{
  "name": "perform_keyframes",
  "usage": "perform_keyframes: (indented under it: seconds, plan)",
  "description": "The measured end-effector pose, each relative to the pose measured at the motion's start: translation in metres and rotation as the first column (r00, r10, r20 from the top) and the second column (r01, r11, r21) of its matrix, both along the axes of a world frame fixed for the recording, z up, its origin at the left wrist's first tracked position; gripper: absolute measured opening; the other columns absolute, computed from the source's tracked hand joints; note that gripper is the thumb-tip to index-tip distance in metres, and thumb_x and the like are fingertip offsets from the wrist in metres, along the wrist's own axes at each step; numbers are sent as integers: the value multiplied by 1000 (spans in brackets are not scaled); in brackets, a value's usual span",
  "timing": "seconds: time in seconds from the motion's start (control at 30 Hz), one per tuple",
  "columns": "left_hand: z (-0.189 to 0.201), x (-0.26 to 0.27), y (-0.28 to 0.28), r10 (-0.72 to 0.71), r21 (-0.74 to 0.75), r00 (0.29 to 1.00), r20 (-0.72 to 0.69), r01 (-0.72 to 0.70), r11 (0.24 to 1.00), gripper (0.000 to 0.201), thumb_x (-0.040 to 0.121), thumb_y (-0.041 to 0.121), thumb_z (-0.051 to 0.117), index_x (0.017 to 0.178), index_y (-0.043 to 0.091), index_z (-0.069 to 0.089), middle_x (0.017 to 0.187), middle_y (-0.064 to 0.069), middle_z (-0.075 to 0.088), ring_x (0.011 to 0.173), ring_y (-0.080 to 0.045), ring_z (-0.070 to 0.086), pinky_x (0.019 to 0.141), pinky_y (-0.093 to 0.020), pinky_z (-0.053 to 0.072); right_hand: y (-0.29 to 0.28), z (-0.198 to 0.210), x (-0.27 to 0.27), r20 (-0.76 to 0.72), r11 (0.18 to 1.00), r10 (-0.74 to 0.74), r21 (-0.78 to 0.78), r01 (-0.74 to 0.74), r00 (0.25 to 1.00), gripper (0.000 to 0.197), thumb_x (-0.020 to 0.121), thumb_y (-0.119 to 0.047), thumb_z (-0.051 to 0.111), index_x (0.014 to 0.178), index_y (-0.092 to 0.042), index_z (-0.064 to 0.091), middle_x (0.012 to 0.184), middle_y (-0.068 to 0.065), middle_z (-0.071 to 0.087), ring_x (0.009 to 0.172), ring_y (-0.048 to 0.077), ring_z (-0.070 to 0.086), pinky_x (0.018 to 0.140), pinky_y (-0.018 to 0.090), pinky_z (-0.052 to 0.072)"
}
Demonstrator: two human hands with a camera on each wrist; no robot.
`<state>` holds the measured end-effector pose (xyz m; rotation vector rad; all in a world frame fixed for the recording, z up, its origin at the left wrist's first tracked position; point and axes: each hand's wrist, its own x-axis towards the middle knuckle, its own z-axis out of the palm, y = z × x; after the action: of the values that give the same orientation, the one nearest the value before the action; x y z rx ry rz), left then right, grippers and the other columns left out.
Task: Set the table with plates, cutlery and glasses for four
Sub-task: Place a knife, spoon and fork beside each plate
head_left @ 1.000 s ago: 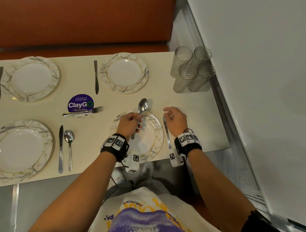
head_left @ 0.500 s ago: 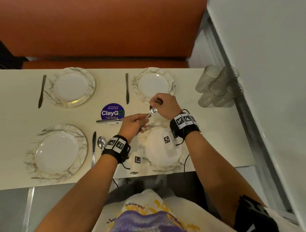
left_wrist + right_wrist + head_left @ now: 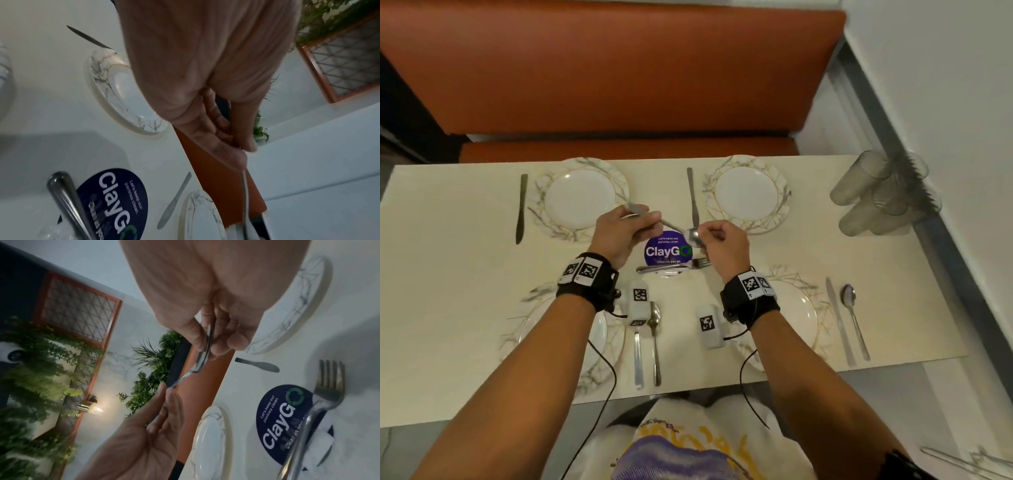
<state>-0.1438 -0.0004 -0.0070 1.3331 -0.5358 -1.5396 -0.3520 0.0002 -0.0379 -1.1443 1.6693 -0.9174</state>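
Spoon held between both hands above the bench middle.

Cream bench [image 3: 465, 274] with an orange seat [image 3: 619, 68] beyond the far edge. Four marbled plates: far left [image 3: 582, 198], far right [image 3: 748, 193], near left [image 3: 599, 346] and near right [image 3: 804, 308] partly under the arms. Clustered glasses [image 3: 883, 195] at the far right corner. Left hand [image 3: 619, 233] pinching the handle of the spoon [image 3: 671, 224], right hand [image 3: 726, 250] pinching the bowl end, spoon raised over the purple sticker [image 3: 667, 251]. Fork [image 3: 674, 267] lying across the sticker's near edge. Knife [image 3: 840, 322] and second spoon [image 3: 854, 323] right of the near right plate.
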Motion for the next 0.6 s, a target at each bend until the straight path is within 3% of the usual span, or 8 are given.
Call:
perform_keyframes:
  seconds: [0.1,0.23,0.3,0.47,0.53,0.6]
  plan:
    - [-14,-11,-11,76,-19,994,79,-75,997,27,88,7,79,108,-9,69,85,-13,76,77,-21,72,84,-33,62,-3,0,7,5,999,37,22,-37,999,6,86,-23,74,86,-29,74,85,-3,75,76,17,73,70,37,63]
    - [-28,-42,-22,19,-25,994,109,-17,1000,22,98,12,68,118,2,72,101,-13,78,86,-19,75,82,-30,62,-16,0,7,-13,996,72,51,-71,997,10,91,-13,69,98,-16,75,87,3,75,65,13,72,53,26,58]
    - [-33,-56,-28,-20,-34,997,80,23,999,23,100,5,62,121,3,71,104,-14,77,90,-19,75,84,-29,62,-29,-6,6,-28,995,67,74,-65,997,13,91,-10,67,101,-13,74,90,7,76,65,17,73,53,27,59]
    - [-43,-66,-64,-20,29,981,192,15,999,20,96,4,69,115,1,74,101,-18,77,84,-20,74,72,-22,59,-60,-17,-1,-77,989,141,53,-137,987,18,87,-27,75,96,-12,72,79,5,73,56,21,71,48,35,59]
    - [-50,-64,-83,-43,42,972,230,34,999,18,95,5,70,112,1,75,98,-16,78,83,-20,74,71,-23,59,-75,-22,-6,-175,990,144,33,-140,974,13,85,-25,76,89,-12,73,75,-3,71,60,16,69,53,29,56]
    - [-57,-62,-104,-44,51,964,262,32,998,16,95,5,70,110,3,77,96,-14,79,80,-18,74,71,-24,59,-92,-26,-14,-259,984,177,78,-162,950,10,86,-24,75,84,-14,73,78,-5,71,72,13,67,70,27,53]
